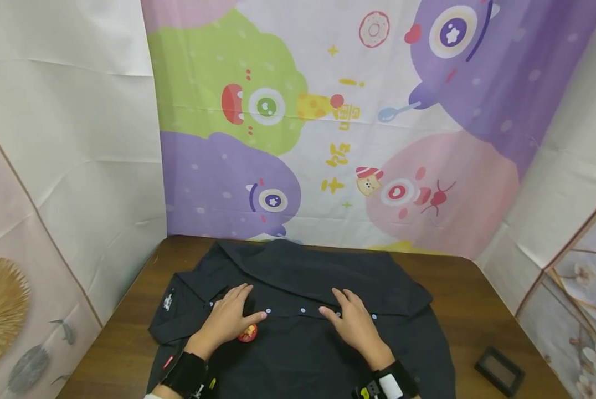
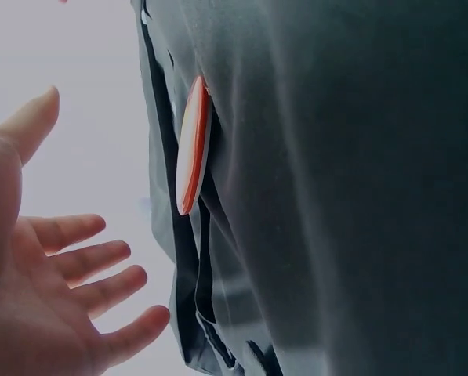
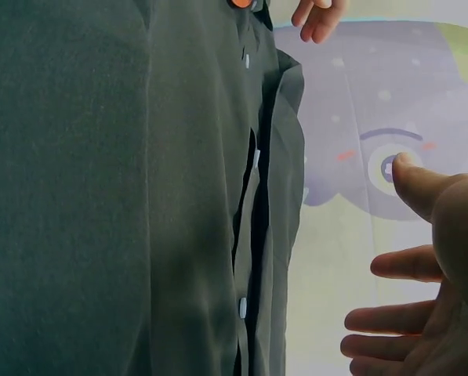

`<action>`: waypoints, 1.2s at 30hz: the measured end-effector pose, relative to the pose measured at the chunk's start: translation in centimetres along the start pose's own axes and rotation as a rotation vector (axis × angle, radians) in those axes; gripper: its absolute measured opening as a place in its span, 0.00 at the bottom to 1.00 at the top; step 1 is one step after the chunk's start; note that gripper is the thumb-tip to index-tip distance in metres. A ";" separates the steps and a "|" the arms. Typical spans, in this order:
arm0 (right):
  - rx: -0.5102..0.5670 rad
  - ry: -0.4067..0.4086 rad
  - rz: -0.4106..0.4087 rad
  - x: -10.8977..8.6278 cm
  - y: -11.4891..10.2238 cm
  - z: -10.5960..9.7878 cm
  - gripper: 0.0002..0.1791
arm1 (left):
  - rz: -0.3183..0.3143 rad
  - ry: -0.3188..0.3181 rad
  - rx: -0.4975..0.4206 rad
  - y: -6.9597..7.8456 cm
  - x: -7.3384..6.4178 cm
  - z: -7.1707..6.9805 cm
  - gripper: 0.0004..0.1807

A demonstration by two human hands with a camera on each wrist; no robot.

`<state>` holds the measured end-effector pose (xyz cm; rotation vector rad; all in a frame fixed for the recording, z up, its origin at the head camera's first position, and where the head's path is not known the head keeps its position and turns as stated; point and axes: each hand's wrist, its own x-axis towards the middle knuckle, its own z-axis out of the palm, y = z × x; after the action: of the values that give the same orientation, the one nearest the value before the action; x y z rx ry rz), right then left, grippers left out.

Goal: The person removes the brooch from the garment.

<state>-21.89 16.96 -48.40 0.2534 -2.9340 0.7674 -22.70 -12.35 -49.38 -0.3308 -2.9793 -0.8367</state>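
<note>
A dark button-up shirt [image 1: 298, 360] lies spread on the table, its row of pale buttons [image 1: 303, 310] running crosswise. My left hand [image 1: 228, 318] is over the shirt's left part, fingers spread and holding nothing. Beside its thumb sits a round red badge [image 1: 248, 333], seen edge-on in the left wrist view as a thin red-rimmed disc [image 2: 193, 149] against the cloth. Over the right part, near the buttons, is my right hand [image 1: 355, 324], also with nothing in it. In the wrist views both hands appear raised off the fabric, thumbs apart from fingers.
A small black rectangular frame or box [image 1: 499, 372] lies on the brown wooden table [image 1: 465, 299] to the right. Behind the table hangs a cartoon-printed cloth [image 1: 328, 221]. Pale panels [image 1: 78, 138] stand on both sides.
</note>
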 end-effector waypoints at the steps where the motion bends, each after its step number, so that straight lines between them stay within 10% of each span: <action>1: 0.002 0.003 -0.002 0.0 0.0 0.0 0.35 | 0.002 0.002 0.002 0.0 0.0 0.0 0.43; 36: 0.052 -0.035 -0.019 -0.2 -0.9 1.2 0.34 | 0.002 0.000 -0.002 -0.4 -0.9 0.0 0.42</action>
<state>-21.62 15.60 -49.01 0.3010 -2.9425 0.8456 -21.95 -12.87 -49.67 -0.3338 -2.9775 -0.8402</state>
